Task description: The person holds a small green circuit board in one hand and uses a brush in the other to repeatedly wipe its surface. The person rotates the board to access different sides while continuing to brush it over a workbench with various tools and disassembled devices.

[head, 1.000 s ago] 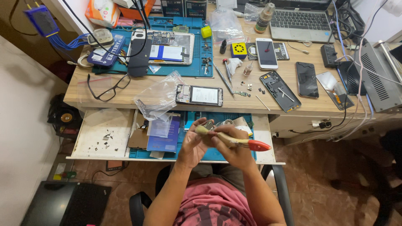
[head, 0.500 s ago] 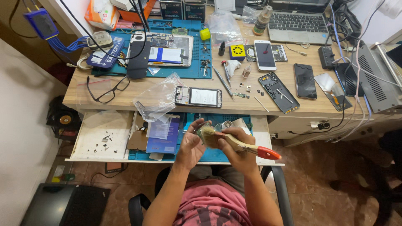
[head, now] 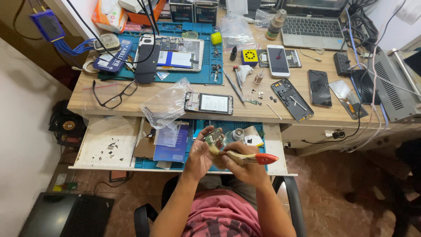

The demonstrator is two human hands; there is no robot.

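My left hand holds a small green circuit board over the open drawer. My right hand grips a brush with a pale handle and a red end; its bristle end rests against the board. Both hands sit close together above my lap, in front of the wooden desk. Just beyond the board stands a small clear bottle in the drawer.
An opened phone lies at the desk's front edge beside a crumpled plastic bag. Black glasses, a teal work mat, several phones and a laptop fill the desk. A second drawer holds small scraps.
My hands and the brush have stayed over the drawer, shifting only slightly; the brush end has moved a little against the board.
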